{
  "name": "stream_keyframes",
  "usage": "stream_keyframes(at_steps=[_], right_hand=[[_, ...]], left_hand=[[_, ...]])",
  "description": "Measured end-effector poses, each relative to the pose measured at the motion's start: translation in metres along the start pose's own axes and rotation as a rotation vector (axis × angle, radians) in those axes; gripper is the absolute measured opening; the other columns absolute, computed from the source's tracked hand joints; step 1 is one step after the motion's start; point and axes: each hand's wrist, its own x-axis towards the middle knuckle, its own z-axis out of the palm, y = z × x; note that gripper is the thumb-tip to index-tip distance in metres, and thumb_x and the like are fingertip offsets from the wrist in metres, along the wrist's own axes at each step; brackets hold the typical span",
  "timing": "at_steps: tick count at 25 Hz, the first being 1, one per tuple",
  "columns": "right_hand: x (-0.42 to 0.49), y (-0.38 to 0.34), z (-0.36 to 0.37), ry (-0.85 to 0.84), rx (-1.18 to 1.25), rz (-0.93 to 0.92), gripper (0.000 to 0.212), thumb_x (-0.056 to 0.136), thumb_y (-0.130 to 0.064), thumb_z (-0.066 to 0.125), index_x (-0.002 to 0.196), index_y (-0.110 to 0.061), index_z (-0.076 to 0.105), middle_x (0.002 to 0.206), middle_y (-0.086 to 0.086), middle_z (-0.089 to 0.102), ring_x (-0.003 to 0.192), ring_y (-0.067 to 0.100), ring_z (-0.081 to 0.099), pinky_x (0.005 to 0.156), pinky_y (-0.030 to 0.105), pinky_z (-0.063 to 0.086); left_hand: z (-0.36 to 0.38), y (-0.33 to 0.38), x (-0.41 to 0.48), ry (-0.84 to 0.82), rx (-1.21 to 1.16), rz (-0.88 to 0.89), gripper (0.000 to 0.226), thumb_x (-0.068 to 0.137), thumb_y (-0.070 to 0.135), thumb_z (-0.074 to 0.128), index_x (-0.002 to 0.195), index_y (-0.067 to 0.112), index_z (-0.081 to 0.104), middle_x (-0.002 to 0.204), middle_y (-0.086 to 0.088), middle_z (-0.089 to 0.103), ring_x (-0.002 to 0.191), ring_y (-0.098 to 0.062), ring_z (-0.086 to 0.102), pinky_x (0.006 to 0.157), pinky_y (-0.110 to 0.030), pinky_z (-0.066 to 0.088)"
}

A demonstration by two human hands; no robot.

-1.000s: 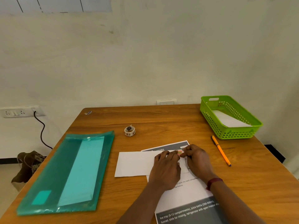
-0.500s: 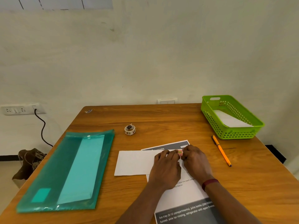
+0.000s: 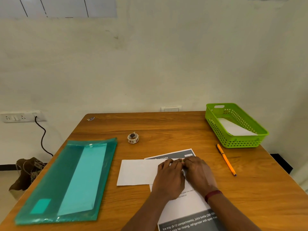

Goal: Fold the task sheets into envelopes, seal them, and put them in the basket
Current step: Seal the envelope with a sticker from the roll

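Nearest, the printed task sheet (image 3: 186, 212) ran off the bottom edge, its dark band of text cut short, and both forearms hid much of its middle. The left hand (image 3: 170, 179) and the right hand (image 3: 198, 174), which wore a dark red wristband (image 3: 212, 195), lay close together, palms down, with their fingertips meeting at the upper right corner of a folded white sheet (image 3: 136, 172). That sheet lay across the printed one, and the hands covered its right end. A small pinkish bit (image 3: 183, 161) showed between the fingertips. Whether either hand pinched it or only pressed it down could not be told.

The bench (image 3: 166, 124) bore two sheets under the hands, one translucent green folder (image 3: 70, 179) to the left with pale paper inside, one orange pen (image 3: 225, 161) to the right and one small roll of tape or stickers (image 3: 133, 138) beyond the sheets. It stood well apart from the hands. One green basket (image 3: 215, 127) stood at the far right corner and held one white folded paper (image 3: 235, 129), partly screened by the near wall. A tiny scrap (image 3: 90, 118) at the far left corner was too small to identify.

Past the bench, a wall plate (image 3: 171, 108) peeked over its back edge. To the left, one socket strip (image 3: 20, 116) carried a black cable (image 3: 42, 137) down towards a brown bag (image 3: 28, 174) on the floor.
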Motion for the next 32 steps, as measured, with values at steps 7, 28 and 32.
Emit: stream_keyframes(at_steps=[7, 28, 32], right_hand=[[0.003, 0.000, -0.013, 0.089, 0.066, 0.103, 0.027, 0.062, 0.009, 0.074, 0.076, -0.014, 0.069, 0.087, 0.007, 0.074, 0.081, 0.024, 0.071, 0.065, 0.033, 0.059], [-0.024, -0.146, -0.039, -0.268, 0.175, 0.054, 0.049, 0.095, -0.043, 0.044, 0.142, -0.029, 0.043, 0.133, -0.005, 0.058, 0.119, 0.013, 0.052, 0.097, 0.027, 0.044], [-0.025, -0.152, -0.029, -0.318, 0.050, 0.053, 0.053, 0.092, -0.050, 0.041, 0.138, -0.024, 0.042, 0.130, -0.001, 0.056, 0.118, 0.019, 0.048, 0.092, 0.032, 0.048]], left_hand=[[-0.009, -0.001, 0.002, 0.013, -0.271, -0.063, 0.034, 0.097, 0.024, 0.045, 0.130, 0.023, 0.055, 0.134, 0.005, 0.055, 0.127, -0.014, 0.044, 0.109, -0.029, 0.034], [-0.101, -0.114, -0.042, -0.358, 0.156, -0.383, 0.053, 0.100, 0.051, 0.036, 0.147, 0.027, 0.030, 0.153, 0.000, 0.036, 0.140, -0.023, 0.034, 0.111, -0.046, 0.034], [-0.091, -0.113, -0.037, -0.310, 0.269, -0.417, 0.049, 0.099, 0.056, 0.030, 0.137, 0.026, 0.036, 0.140, -0.001, 0.045, 0.129, -0.023, 0.042, 0.104, -0.052, 0.038]])
